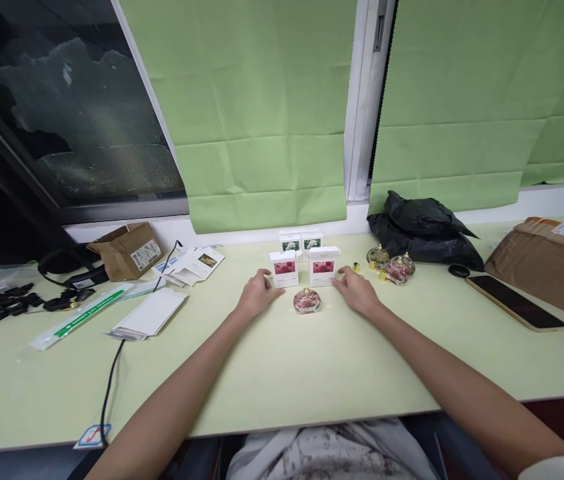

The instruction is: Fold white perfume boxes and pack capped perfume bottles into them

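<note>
Two small white boxes with pink flower pictures stand upright side by side. My left hand [258, 293] is at the outer edge of the left box [285, 283], thumb low in front and fingers curled at its side. The right box [323, 280] has its top flap raised, and my right hand [357, 291] pinches its outer edge. Just in front of them sits a clear glass perfume bottle [307, 301] with pink contents and a gold top. Behind stand two more white boxes [291, 237] with white flower pictures, partly hidden.
More perfume bottles [398, 269] and a small gold cap [357, 267] lie to the right, near black plastic bags [422, 233]. A phone [515, 303] and a brown parcel [552, 263] are farther right. Flattened white cartons [152, 312], a cable [112, 373] and an open cardboard box [125, 252] occupy the left.
</note>
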### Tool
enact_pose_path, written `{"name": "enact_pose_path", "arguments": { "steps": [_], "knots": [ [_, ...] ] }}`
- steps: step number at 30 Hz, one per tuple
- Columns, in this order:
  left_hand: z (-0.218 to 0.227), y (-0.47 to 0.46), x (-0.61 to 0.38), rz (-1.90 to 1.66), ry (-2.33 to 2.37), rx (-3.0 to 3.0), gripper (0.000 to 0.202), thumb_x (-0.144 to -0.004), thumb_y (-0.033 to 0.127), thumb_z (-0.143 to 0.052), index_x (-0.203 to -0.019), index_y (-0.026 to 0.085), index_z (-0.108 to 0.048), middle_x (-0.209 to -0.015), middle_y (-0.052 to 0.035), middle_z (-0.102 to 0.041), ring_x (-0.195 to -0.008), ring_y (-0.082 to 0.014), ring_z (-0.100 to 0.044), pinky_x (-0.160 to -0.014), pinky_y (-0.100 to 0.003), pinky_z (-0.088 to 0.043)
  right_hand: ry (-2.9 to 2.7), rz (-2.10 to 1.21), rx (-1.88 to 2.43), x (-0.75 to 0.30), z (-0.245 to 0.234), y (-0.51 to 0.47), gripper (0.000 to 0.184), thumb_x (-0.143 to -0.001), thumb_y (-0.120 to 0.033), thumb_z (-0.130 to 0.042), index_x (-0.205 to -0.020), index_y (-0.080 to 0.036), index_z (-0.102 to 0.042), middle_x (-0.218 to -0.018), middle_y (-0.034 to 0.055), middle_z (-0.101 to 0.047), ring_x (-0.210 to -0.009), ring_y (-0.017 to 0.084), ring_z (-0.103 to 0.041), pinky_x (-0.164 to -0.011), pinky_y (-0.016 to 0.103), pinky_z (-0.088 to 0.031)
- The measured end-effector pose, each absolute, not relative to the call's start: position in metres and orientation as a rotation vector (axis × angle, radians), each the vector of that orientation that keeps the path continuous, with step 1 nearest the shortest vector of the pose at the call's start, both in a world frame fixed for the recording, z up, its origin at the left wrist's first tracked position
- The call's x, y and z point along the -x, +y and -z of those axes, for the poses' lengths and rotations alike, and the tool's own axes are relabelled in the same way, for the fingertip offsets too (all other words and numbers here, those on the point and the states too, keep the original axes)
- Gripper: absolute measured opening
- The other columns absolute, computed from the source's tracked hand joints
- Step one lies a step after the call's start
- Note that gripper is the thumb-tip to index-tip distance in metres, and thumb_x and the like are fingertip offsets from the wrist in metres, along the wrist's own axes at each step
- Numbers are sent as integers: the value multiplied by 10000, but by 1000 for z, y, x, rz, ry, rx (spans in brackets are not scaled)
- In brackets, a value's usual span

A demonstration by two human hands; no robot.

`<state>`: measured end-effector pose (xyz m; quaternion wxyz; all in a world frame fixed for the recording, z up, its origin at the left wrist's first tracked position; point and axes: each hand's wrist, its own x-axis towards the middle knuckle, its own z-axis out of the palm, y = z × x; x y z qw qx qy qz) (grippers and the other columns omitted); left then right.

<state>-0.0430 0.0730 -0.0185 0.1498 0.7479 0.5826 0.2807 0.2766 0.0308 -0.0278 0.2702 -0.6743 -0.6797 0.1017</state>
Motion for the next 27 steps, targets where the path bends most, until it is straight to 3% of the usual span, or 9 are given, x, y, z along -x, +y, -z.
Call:
{"name": "enact_pose_path", "arguments": {
  "steps": [2,5,8,12,15,18,22,27],
  "knots": [
    [16,68,50,-716,1688,-2114,600,-787,569,-780,-1196,224,-509,-904,-20,-669,-806,-227,-654,-666,-307,-452,-1819,-269,1793,-277,28,28,200,-1042,-410,-546,-1093,-222,-589,-984,58,-737,-936,242,-669,-709,294,-361],
    [8,57,58,-610,1641,-2169,481,-864,642,-674,-1084,238,-535,-815,-2,-652,-723,-216,-619,-606,-301,-402,-1833,-262,1742,-275,28,23,214,-1041,-425,-538,-933,-242,-566,-921,34,-726,-884,229,-660,-694,287,-358],
    [-3,45,56,-613,1508,-2273,351,-984,579,-521,-963,233,-577,-771,-7,-645,-707,-204,-596,-625,-303,-385,-1828,-301,1696,-271,25,18,238,-1044,-444,-516,-910,-250,-549,-878,19,-716,-827,221,-651,-675,287,-360],
    [-12,31,42,-711,1203,-2298,453,-1074,550,-325,-1019,225,-635,-889,-24,-677,-815,-199,-614,-746,-310,-438,-1816,-365,1550,-264,17,9,223,-1061,-450,-456,-968,-263,-534,-851,-9,-693,-764,205,-627,-685,295,-388],
    [-10,22,29,-699,1144,-2275,422,-1008,608,-490,-1139,233,-634,-867,-4,-648,-741,-182,-569,-697,-302,-433,-1862,-342,1403,-258,11,1,189,-1071,-405,-413,-1032,-265,-535,-927,0,-693,-802,198,-622,-732,302,-421],
    [-5,16,17,-699,1116,-2285,518,-845,634,-731,-1158,236,-621,-1011,-24,-668,-768,-178,-576,-707,-303,-455,-1901,-319,1297,-254,9,-3,172,-1067,-367,-410,-1061,-258,-543,-1001,20,-691,-870,201,-629,-787,308,-446],
    [-4,12,8,-658,1121,-2336,611,-772,659,-792,-1184,240,-623,-1074,-42,-675,-852,-215,-606,-731,-321,-460,-1929,-350,1254,-252,11,-2,143,-1027,-343,-498,-1135,-260,-542,-1119,31,-692,-897,198,-640,-826,313,-464],
    [-4,11,7,-611,1125,-2408,523,-805,664,-755,-1075,234,-630,-978,-38,-651,-858,-232,-587,-725,-331,-435,-1977,-355,1236,-252,12,-1,99,-1022,-297,-489,-1068,-259,-567,-1064,20,-699,-885,203,-639,-827,316,-459]
  ]
}}
